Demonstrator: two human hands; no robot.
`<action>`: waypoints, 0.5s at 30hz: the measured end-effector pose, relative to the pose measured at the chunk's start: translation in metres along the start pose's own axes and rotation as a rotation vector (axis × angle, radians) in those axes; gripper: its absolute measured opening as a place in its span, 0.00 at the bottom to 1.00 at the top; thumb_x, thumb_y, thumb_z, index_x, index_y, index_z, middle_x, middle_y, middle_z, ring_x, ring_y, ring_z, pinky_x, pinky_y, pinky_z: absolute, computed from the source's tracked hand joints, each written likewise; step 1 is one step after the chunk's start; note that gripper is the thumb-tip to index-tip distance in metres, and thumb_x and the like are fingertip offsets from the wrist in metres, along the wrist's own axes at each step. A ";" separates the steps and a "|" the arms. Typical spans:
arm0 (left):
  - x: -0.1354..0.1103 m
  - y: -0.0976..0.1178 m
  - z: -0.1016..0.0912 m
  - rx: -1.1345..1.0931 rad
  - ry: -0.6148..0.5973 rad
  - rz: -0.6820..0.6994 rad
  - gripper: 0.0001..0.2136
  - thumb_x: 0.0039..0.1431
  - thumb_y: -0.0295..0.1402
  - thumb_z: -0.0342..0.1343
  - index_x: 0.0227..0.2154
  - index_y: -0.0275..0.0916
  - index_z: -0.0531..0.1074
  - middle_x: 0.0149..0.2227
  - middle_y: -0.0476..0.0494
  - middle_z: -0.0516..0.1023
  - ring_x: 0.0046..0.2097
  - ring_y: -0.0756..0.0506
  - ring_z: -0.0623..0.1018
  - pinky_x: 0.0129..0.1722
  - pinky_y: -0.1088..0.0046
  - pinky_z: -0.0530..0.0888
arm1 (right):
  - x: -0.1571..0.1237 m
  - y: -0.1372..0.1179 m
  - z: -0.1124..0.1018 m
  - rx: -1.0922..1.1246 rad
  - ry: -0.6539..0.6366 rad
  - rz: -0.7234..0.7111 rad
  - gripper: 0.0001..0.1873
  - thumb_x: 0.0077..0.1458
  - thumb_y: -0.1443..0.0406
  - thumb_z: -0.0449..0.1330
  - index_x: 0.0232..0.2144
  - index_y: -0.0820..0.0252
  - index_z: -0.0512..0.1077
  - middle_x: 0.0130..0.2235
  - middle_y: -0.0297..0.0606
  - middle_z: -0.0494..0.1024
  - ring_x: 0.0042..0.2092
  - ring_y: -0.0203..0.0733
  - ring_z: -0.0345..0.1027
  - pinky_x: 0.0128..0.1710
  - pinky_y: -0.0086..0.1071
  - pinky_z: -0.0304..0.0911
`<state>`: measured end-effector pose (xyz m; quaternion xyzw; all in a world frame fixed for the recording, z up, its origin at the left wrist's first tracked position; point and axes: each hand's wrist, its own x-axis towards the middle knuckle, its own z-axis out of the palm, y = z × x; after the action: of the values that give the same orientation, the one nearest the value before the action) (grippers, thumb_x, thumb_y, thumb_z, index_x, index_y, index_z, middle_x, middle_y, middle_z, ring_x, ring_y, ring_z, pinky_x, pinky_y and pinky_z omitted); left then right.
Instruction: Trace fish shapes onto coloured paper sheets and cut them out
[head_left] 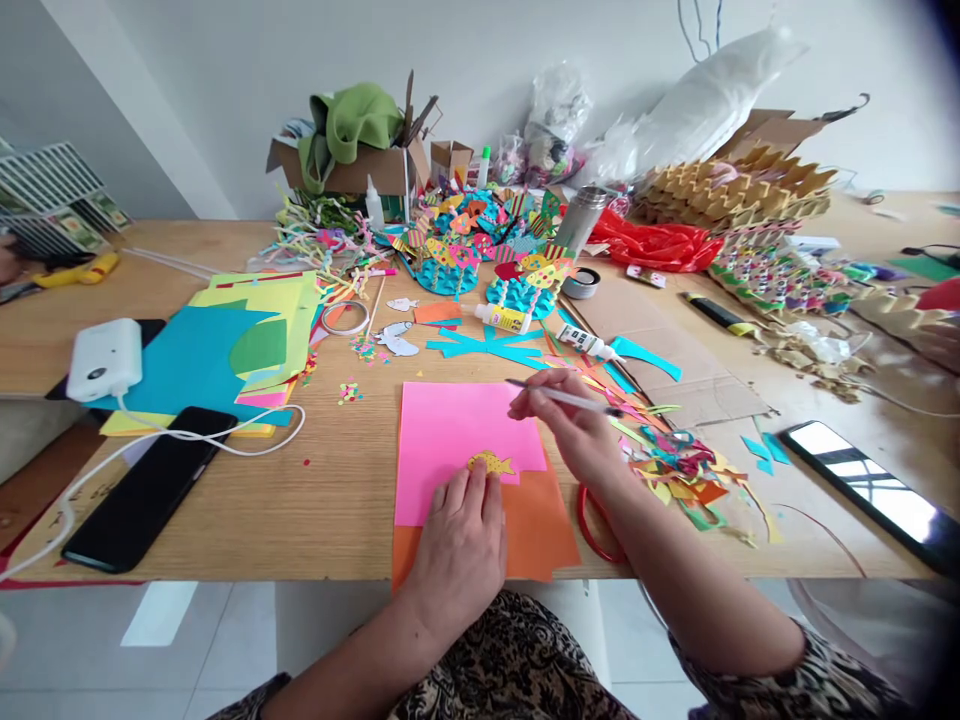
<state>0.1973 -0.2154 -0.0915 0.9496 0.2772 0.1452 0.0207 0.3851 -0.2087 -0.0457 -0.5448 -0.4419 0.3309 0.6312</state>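
Note:
A pink sheet of paper (450, 425) lies on an orange sheet (544, 520) at the table's front edge. My left hand (465, 535) lies flat on the sheets, its outstretched fingertips pressing a small yellow spotted paper fish (491, 463) onto the pink. The fish's head end is partly covered by those fingers. Just right of it, above the pink sheet, my right hand (581, 430) grips a pen (574, 398), held nearly level. By my right forearm lies a pair of red-handled scissors (589, 525), partly hidden by the arm.
Colourful paper scraps (682, 460) and a phone (862, 490) lie to the right. On the left are a dark phone (150, 490), a white device (105, 360) with its cable, and blue paper (195, 350). Glue bottles (504, 318) and decorated fish pieces (450, 262) stand farther back.

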 end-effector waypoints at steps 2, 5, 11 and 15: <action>0.000 0.000 0.000 -0.011 -0.005 -0.002 0.18 0.63 0.29 0.47 0.54 0.30 0.67 0.58 0.31 0.68 0.53 0.36 0.70 0.49 0.56 0.68 | -0.002 0.011 0.007 -0.040 -0.049 0.021 0.14 0.57 0.54 0.59 0.37 0.56 0.65 0.31 0.35 0.75 0.35 0.40 0.72 0.39 0.38 0.69; 0.001 0.000 -0.001 -0.006 -0.015 -0.003 0.18 0.63 0.29 0.47 0.54 0.30 0.66 0.58 0.30 0.68 0.53 0.36 0.69 0.48 0.56 0.68 | -0.006 0.021 0.010 -0.055 -0.103 0.041 0.14 0.59 0.54 0.58 0.38 0.57 0.64 0.32 0.35 0.75 0.36 0.39 0.72 0.39 0.37 0.68; 0.001 0.001 -0.001 0.012 -0.018 -0.019 0.18 0.64 0.30 0.46 0.55 0.31 0.66 0.58 0.30 0.68 0.53 0.37 0.69 0.48 0.56 0.67 | -0.010 0.025 0.010 -0.060 -0.188 0.108 0.15 0.62 0.52 0.53 0.35 0.58 0.62 0.26 0.31 0.70 0.27 0.36 0.68 0.31 0.34 0.67; 0.001 0.001 -0.001 0.008 -0.008 -0.022 0.17 0.65 0.31 0.46 0.54 0.31 0.67 0.58 0.31 0.68 0.54 0.37 0.70 0.48 0.55 0.67 | -0.012 0.032 0.010 -0.137 -0.162 0.100 0.15 0.62 0.52 0.52 0.36 0.57 0.62 0.25 0.30 0.69 0.26 0.36 0.66 0.28 0.31 0.65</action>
<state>0.1980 -0.2158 -0.0903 0.9470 0.2883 0.1401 0.0198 0.3735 -0.2098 -0.0792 -0.5794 -0.4854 0.3739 0.5375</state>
